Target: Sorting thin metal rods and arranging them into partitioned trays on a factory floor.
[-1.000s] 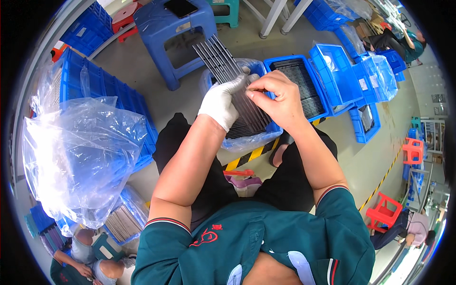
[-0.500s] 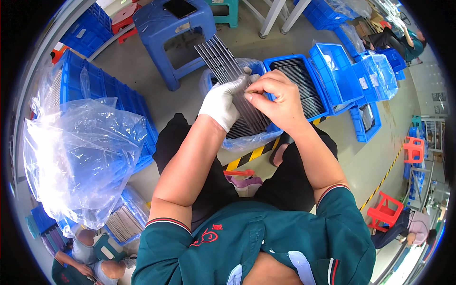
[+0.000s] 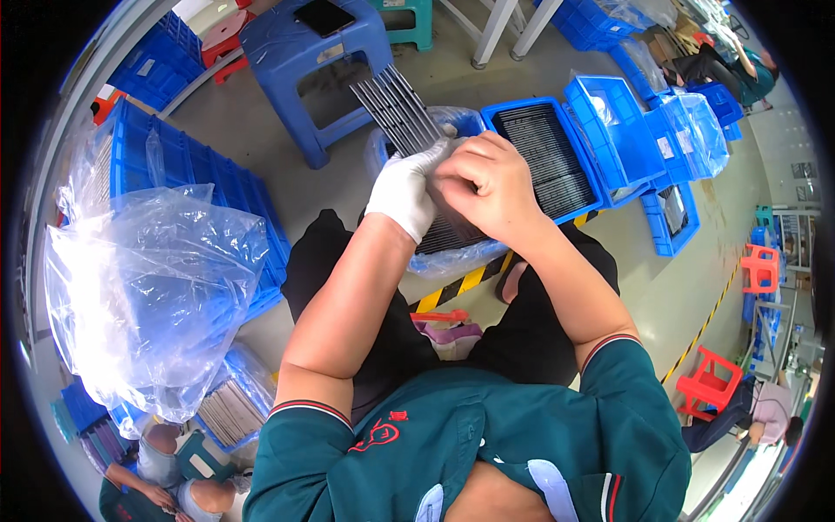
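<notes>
My left hand (image 3: pixel 406 193), in a white glove, is closed around a fanned bundle of thin dark strips (image 3: pixel 393 106), which slants up to the left. My bare right hand (image 3: pixel 489 187) is bent over the bundle beside the left thumb, thumb and fingers pinched together. What lies between its fingertips is hidden. Below both hands stands a blue bin lined with clear plastic (image 3: pixel 461 261), with more dark strips in it. Just to its right, a blue crate (image 3: pixel 595 193) holds rows of similar dark strips.
A blue stool (image 3: pixel 317 143) with a black phone (image 3: pixel 324 16) on it stands ahead on the left. Blue crates (image 3: pixel 222 174) and a large clear plastic bag (image 3: pixel 156 304) rise at my left. More blue trays (image 3: pixel 609 122) are at the right. Other people sit at the lower left and far right.
My right hand has shifted slightly left and in over the bundle, its fingers more curled, beside the left thumb. The left hand still grips the strips, nearly unmoved.
</notes>
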Tool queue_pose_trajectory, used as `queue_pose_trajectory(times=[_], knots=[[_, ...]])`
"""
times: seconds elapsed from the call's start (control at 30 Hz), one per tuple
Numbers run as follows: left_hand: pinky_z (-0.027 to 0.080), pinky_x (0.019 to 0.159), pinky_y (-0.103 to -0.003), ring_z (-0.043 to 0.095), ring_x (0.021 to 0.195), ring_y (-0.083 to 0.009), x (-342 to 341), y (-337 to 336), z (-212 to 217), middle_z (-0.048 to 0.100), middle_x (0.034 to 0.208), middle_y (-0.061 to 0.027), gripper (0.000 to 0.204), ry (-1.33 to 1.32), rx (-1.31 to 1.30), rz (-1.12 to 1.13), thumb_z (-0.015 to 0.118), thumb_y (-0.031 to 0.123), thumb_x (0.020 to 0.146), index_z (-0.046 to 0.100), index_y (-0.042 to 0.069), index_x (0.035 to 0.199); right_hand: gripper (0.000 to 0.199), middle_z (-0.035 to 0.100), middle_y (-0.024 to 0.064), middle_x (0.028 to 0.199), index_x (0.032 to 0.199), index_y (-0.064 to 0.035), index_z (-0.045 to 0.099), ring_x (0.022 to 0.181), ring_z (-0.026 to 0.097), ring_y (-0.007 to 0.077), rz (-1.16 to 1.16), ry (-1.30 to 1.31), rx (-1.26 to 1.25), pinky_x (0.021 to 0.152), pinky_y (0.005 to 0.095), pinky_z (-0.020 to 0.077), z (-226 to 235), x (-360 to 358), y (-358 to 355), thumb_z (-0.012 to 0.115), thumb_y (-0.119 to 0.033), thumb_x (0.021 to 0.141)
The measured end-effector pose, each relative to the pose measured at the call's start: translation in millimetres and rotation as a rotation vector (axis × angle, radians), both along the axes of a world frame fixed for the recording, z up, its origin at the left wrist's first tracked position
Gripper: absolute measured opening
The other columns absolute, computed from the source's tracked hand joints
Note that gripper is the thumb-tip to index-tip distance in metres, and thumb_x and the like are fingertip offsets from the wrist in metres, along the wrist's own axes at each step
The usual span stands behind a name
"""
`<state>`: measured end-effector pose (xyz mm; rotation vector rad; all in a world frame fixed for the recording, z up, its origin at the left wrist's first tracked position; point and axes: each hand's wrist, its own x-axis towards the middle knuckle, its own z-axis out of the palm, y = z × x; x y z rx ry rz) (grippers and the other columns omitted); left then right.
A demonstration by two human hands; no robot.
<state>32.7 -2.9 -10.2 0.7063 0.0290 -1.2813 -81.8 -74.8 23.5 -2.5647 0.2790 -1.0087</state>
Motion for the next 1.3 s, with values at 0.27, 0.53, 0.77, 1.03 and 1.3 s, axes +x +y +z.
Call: queue_pose_trajectory(times=[0.27, 0.53, 0.77, 1.03, 1.3], knots=[[0.053, 0.077, -0.032, 0.062, 0.087, -0.0221, 1, 0, 13, 0.063, 0.098, -0.0120, 0.019, 0.056, 0.054, -0.013, 0.052, 0.007, 0.094, 0.062, -0.001, 0.109, 0.011, 0.064, 0.0038, 0.073, 0.073, -0.0080, 0.068, 0.071, 0.058, 0.0229, -0.006, -0.088, 0.219, 0.064, 0.0337, 0.0469, 13, -3, 2, 0.075, -0.008, 0.064], [0.053, 0.072, -0.030, 0.061, 0.084, -0.0212, 3, -2, 2, 0.062, 0.099, -0.0125, 0.021, 0.106, 0.045, -0.021, 0.052, 0.008, 0.095, 0.061, -0.002, 0.110, 0.010, 0.064, 0.0035, 0.073, 0.073, -0.0076, 0.068, 0.071, 0.058, 0.0230, 0.005, -0.051, 0.189, 0.064, 0.0336, 0.0470, 8, -1, 3, 0.075, -0.008, 0.065], [0.052, 0.084, -0.036, 0.063, 0.093, -0.0262, 4, 0, -4, 0.064, 0.102, -0.0151, 0.018, 0.045, 0.037, 0.002, 0.059, 0.005, 0.090, 0.061, -0.003, 0.107, 0.015, 0.063, 0.0023, 0.075, 0.074, -0.0088, 0.067, 0.074, 0.058, 0.0230, 0.005, -0.048, 0.027, 0.068, 0.0339, 0.0462, 10, 1, 9, 0.075, -0.005, 0.062], [0.052, 0.080, -0.033, 0.064, 0.088, -0.0224, 4, -7, -25, 0.065, 0.097, -0.0109, 0.019, -0.036, -0.052, 0.042, 0.061, 0.000, 0.086, 0.061, 0.000, 0.105, 0.012, 0.061, 0.0032, 0.072, 0.070, -0.0085, 0.065, 0.070, 0.056, 0.0247, -0.041, -0.018, 0.027, 0.064, 0.0367, 0.0453, -8, 1, 4, 0.072, -0.007, 0.061], [0.052, 0.085, -0.034, 0.062, 0.091, -0.0243, -7, -20, -26, 0.063, 0.101, -0.0127, 0.016, 0.157, -0.046, -0.101, 0.055, 0.008, 0.092, 0.061, 0.000, 0.105, 0.010, 0.062, 0.0044, 0.073, 0.074, -0.0071, 0.067, 0.072, 0.057, 0.0245, -0.075, -0.084, 0.254, 0.064, 0.0357, 0.0466, -17, -17, -7, 0.071, -0.007, 0.065]])
